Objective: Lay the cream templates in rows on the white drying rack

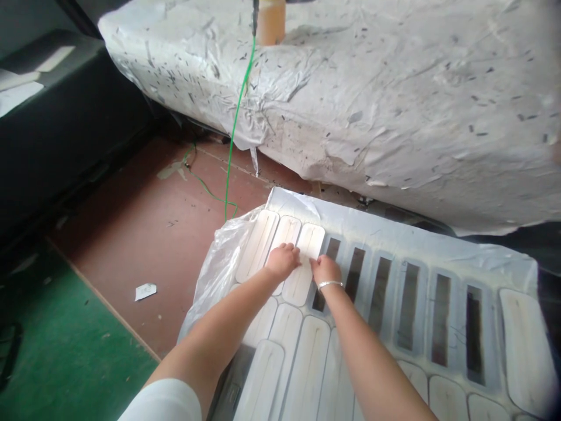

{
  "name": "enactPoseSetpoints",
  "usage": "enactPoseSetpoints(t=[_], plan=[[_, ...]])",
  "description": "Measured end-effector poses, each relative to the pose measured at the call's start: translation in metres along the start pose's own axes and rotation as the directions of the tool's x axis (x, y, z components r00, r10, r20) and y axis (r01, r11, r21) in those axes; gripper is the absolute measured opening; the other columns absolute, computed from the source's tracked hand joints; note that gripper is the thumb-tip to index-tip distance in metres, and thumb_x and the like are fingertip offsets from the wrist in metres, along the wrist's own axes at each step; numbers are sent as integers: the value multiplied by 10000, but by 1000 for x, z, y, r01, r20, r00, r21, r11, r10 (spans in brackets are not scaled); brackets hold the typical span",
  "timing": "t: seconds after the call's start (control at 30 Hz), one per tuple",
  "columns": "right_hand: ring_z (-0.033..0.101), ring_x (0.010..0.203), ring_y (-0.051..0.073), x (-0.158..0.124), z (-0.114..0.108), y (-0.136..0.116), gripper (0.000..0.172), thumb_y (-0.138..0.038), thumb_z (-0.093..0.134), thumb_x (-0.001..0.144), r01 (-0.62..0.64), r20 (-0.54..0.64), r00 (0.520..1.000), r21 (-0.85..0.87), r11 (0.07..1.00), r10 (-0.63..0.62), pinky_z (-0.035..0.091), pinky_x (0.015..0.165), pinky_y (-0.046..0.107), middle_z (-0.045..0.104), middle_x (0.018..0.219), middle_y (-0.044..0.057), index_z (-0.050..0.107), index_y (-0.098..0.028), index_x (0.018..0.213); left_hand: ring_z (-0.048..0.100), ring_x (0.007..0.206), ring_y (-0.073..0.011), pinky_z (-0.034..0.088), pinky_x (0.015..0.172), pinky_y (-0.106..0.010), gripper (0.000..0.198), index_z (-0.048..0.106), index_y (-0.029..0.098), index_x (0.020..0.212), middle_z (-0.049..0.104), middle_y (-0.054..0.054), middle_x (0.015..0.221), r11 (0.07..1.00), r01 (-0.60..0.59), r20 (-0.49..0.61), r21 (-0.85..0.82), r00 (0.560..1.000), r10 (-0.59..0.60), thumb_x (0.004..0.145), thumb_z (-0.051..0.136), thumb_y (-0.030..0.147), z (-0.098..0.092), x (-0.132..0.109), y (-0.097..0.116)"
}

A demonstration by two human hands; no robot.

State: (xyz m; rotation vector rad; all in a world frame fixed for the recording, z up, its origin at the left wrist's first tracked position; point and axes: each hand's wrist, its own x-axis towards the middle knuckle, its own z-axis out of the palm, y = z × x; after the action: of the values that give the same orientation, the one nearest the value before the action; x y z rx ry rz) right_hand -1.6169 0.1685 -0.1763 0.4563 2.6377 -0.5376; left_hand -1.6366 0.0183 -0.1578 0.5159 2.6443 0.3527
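A large white moulded panel (438, 248) lies in front of me, with a row of long slots and rounded white inserts. My left hand (283, 260) and my right hand (325, 269) meet on the third insert (302, 275) from the left in the top row. Both hands have their fingers curled and pressed onto it. A silver bracelet (329, 285) sits on my right wrist. To the right, several slots (407, 304) stand dark and unfilled. More white inserts (307, 368) fill the lower row.
Clear plastic film (219, 263) hangs off the panel's left edge. A long bench under speckled white sheeting (394, 88) runs across the back, with an orange bottle (270, 20) on it. A green cable (236, 123) drops to the reddish floor (144, 234). Green matting (65, 356) lies left.
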Motion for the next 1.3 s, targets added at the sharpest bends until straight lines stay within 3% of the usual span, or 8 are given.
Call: enactPoseSetpoints(t=[0.23,0.4,0.63,0.83,1.0,1.07,1.2,1.3], plan=[[601,907,292,3,-17,-17,378,-383,502,836,35,43,999,-243,970,-25,447,722,367,627,982,187,561,-93,1071,318,1230,-249,345,937,-414,641,396,162,1338,378,-77,1390,935,-257,-91,243,954,286,804,585,463,32,-28,-10],[438,1138,273,-14,-2,-13,346,-188,311,908,316,-124,912,-395,863,-391,374,914,410,491,1257,170,534,-101,1158,233,1308,-253,304,1006,-430,622,390,182,1349,308,-55,1445,955,-227,-14,192,972,234,809,598,408,24,-34,-12],[266,1282,271,-37,14,-5,422,-163,307,895,408,-34,891,-378,831,-453,153,1069,503,394,1385,93,468,-137,1284,537,836,-156,410,749,-265,277,590,140,931,592,-57,933,936,264,-88,-234,953,-291,878,463,380,-16,-164,-71],[531,959,186,-153,68,-20,321,-231,470,827,435,320,841,83,897,-437,423,887,285,546,1088,111,560,-117,1114,501,703,-152,385,634,-263,322,533,153,854,545,-30,821,775,547,210,-317,837,-505,751,592,452,56,-313,-60],[421,1154,227,-205,105,2,442,-160,540,755,345,115,919,231,910,-378,336,1012,314,460,1192,175,482,-47,1179,520,936,-200,429,802,-315,478,437,133,1193,506,-94,1080,675,578,75,-459,782,-619,778,565,331,102,-328,-13],[498,1019,216,-205,100,8,361,-155,559,734,256,228,921,254,933,-315,390,925,320,544,1049,136,534,-72,1084,510,978,-210,411,867,-339,431,466,131,1157,518,-96,1062,700,514,58,-496,824,-564,771,566,297,112,-323,3],[483,648,118,-204,66,9,204,-257,696,636,79,588,688,521,850,-424,384,616,237,546,683,1,578,-125,738,521,752,-197,450,729,-341,372,527,114,955,532,-60,801,666,527,128,-528,825,-551,684,652,337,128,-325,27],[392,505,59,-216,38,13,355,-401,751,582,-268,628,540,760,592,-561,305,491,194,487,579,-39,562,-127,706,527,745,-213,465,690,-346,370,558,131,768,523,-82,769,678,415,-5,-606,851,-526,717,614,494,119,-335,43]])
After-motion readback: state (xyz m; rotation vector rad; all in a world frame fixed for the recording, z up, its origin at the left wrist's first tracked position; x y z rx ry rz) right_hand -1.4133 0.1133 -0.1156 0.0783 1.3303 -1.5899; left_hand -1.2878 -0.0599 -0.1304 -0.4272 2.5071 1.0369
